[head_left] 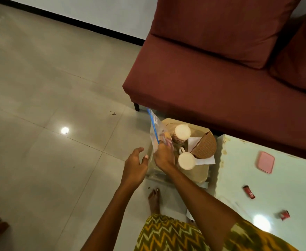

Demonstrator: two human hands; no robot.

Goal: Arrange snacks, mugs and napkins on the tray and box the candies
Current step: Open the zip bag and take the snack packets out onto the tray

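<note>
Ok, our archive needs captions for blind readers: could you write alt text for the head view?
A person's right hand grips a clear zip bag of snacks above a wooden tray holding two mugs and napkins, the left hand open beside it. Two red candies and a pink container lie on the pale table at right.

Yellow, green zigzag-patterned garment (168, 232); bare foot (154, 201)

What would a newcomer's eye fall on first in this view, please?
First, the right hand holding up a clear zip bag with a blue seal over the wooden tray, where a patterned mug and a white mug stand. The left hand hovers open beside it. A maroon sofa fills the upper right, and red candies lie on the pale table.
</note>
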